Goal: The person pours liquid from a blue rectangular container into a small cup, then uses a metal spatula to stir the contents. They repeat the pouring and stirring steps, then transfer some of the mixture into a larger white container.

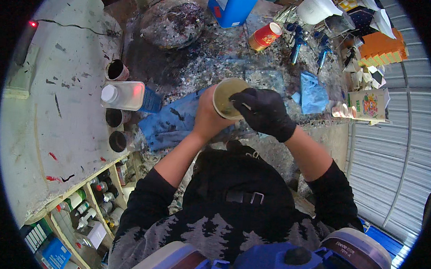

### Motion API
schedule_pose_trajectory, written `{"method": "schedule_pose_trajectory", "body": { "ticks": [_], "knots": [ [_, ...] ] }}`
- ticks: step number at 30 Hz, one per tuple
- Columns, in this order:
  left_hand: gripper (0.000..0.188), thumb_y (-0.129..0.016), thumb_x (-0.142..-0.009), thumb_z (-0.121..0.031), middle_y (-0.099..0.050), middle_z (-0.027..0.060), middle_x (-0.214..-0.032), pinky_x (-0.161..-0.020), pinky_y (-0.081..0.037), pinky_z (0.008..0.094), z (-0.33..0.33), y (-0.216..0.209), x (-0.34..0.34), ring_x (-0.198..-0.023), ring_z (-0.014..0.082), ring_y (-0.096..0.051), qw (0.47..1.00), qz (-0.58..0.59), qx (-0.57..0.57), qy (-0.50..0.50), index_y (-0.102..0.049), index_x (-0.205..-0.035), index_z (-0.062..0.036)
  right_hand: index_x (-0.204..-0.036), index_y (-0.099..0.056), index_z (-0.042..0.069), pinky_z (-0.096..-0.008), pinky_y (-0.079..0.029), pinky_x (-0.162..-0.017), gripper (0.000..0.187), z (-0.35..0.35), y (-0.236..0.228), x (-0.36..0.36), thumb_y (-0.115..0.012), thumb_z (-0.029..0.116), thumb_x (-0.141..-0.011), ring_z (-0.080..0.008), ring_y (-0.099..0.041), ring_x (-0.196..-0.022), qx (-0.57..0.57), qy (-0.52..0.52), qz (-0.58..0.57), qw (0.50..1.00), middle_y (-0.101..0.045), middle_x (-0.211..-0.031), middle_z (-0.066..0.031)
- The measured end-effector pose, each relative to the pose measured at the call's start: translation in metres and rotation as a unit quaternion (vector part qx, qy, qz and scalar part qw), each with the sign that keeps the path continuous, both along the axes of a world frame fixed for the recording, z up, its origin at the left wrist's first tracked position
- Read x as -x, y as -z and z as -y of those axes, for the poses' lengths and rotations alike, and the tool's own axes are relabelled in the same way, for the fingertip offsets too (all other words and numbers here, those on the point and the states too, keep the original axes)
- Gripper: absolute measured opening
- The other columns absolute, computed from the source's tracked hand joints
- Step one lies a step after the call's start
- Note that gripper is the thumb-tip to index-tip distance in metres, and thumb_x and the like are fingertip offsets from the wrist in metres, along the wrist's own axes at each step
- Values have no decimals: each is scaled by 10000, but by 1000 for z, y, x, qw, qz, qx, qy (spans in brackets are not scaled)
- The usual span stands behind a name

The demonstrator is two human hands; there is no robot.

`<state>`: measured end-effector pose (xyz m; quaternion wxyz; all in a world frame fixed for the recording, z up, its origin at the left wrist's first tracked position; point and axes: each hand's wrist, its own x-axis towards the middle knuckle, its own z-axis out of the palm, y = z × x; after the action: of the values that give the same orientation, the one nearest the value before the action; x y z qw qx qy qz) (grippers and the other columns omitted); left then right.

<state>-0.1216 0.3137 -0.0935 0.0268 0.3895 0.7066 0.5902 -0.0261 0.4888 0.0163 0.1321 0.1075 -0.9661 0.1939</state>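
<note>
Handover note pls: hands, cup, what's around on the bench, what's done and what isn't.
Left hand: bare, wrapped around the cup, holding it over the paint-spattered bench.
Right hand: black glove, fingers pinching a thin stick that dips into the cup.
Cup holds a yellowish liquid; how well it is mixed cannot be told.
Nearby: blue rag under the left hand, clear plastic bottle lying on its side to the left, red can and two blue spray guns at the back.
Spray guns lie untouched.
</note>
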Motion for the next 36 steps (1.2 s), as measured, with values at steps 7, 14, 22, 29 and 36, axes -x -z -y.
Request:
{"method": "schedule_pose_trajectory", "body": {
  "ticks": [7, 14, 22, 29, 36],
  "knots": [
    [839, -1001, -606, -230, -693, 149, -1244, -1032, -492, 464, -1, -6, 2, -1179, 380, -648, 999, 48, -4, 8, -635, -1342, -65, -1130, -750, 166, -434, -572, -669, 215, -15, -13, 42, -723, 189, -918, -316, -734, -799, -152, 7, -25, 988, -762, -977, -86],
    [797, -993, -639, -230, -695, 150, -1254, -1023, -501, 451, -1, -8, 0, -1172, 380, -654, 1000, 3, -23, -2, -639, -1333, -63, -1047, -784, 171, -443, -609, -710, 137, -16, -1, 2, -699, 220, -951, -333, -757, -825, 27, 40, 14, 999, -778, -1004, -114],
    [751, -986, -639, -228, -689, 147, -1218, -977, -513, 467, -7, -12, -6, -1109, 375, -657, 998, 52, 26, 9, -651, -1293, -69, -1156, -752, 178, -422, -587, -688, 234, -29, -7, 42, -716, 230, -931, -292, -747, -835, -97, -95, -77, 988, -762, -1068, -78],
    [1005, -1038, -624, -205, -623, 124, -1344, -1057, -527, 411, -21, -15, -22, -1218, 246, -643, 996, 51, 69, -23, -473, -1436, -25, -1041, -781, 111, -442, -593, -703, 166, -74, -29, 20, -740, 217, -920, -352, -745, -828, 44, -104, -15, 993, -762, -964, -140],
    [1068, -1029, -615, -185, -619, 137, -1379, -1086, -516, 426, -69, -70, -33, -1266, 248, -628, 995, 96, 27, -6, -441, -1489, -7, -1063, -783, 61, -428, -582, -699, 192, -107, -75, 3, -771, 195, -926, -350, -744, -794, 146, -50, -30, 988, -746, -918, -175]
  ]
}}
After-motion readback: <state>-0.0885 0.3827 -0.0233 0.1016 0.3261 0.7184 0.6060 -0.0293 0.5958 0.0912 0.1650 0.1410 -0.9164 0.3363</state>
